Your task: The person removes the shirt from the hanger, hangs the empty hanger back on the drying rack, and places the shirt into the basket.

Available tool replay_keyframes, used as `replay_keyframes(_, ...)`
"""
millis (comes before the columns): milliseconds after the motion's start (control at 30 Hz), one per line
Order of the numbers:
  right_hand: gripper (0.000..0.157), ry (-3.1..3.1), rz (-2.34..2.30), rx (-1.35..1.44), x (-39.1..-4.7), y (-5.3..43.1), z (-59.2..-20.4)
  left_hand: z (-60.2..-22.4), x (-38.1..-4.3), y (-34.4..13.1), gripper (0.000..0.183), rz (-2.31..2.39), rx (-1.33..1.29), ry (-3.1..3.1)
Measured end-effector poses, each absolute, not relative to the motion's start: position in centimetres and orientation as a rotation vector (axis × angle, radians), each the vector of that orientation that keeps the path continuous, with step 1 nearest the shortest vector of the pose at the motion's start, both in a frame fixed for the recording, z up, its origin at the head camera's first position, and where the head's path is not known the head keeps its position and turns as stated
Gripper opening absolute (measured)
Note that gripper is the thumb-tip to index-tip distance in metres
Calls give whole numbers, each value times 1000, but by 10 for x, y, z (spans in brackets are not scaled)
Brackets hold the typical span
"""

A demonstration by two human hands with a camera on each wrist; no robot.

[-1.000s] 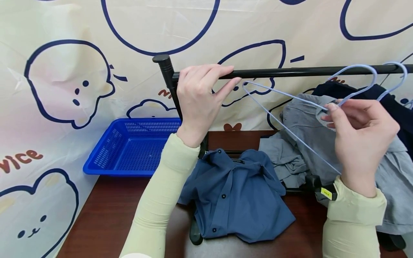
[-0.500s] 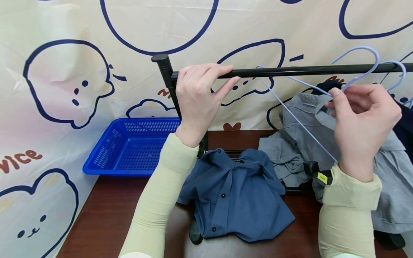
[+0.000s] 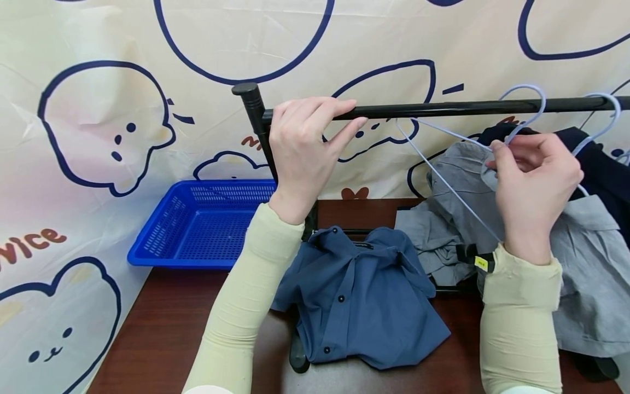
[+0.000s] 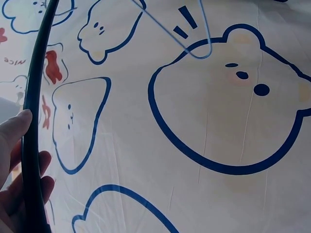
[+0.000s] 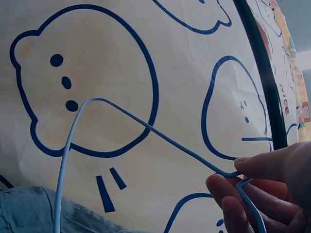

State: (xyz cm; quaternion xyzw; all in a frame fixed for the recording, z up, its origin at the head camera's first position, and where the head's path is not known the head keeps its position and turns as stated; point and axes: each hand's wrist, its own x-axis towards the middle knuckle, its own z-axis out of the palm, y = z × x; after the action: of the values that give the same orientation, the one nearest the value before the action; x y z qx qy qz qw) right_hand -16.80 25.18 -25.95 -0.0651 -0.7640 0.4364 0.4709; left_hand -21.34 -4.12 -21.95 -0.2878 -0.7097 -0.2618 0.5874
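My left hand (image 3: 301, 148) grips the black rod (image 3: 423, 110) near its left end, thumb below and fingers over the top. In the left wrist view, the fingertips (image 4: 46, 187) show on the rod's other side. My right hand (image 3: 538, 186) pinches a light-blue wire hanger (image 3: 453, 194) at the neck under its hook. That hook curves over the rod, and the hanger's bare shoulder points left. The right wrist view shows thumb and fingers closed on the hanger's wire (image 5: 180, 143). A second blue hook (image 3: 615, 112) hangs on the rod farther right.
A blue button-up shirt (image 3: 374, 306) lies on the dark brown table (image 3: 162, 317). At the left stands a blue plastic basket (image 3: 202, 262). Grey clothing (image 3: 590, 284) and a navy garment (image 3: 566, 142) fill the right side. A printed cloth backdrop (image 3: 123, 33) stands behind the rod.
My right hand lifted the hanger so its hook rose above the rod, then lowered it over the rod and shifted it left. My left hand stayed on the rod.
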Motion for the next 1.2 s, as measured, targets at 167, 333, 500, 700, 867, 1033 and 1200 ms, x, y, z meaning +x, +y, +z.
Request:
replay_keyframes(167,20,-1877,1108,-178,-167,253,-265,-220,-213,-40,30,-617,-668,-1657)
replay_keyframes(333,21,-1879,1075,-181,-165,254,-268,-219,-213,-41,30,-624,-664,-1664)
replay_keyframes(500,22,-1887,1047,-188,-163,249,-267,-220,-212,-40,30,-628,-665,-1669)
replay_keyframes(700,28,-1882,1020,-217,-160,244,-265,-220,-213,-41,30,-630,-670,-1660)
replay_keyframes(867,34,-1875,1004,-222,-164,248,-269,-220,-213,-41,31,-630,-672,-1656)
replay_keyframes(1033,43,-1864,1034,-228,-161,245,-267,-220,-212,-41,31,-630,-675,-1663)
replay_keyframes(1200,47,-1854,1030,-214,-157,241,-266,-220,-213,-42,31,-628,-677,-1665)
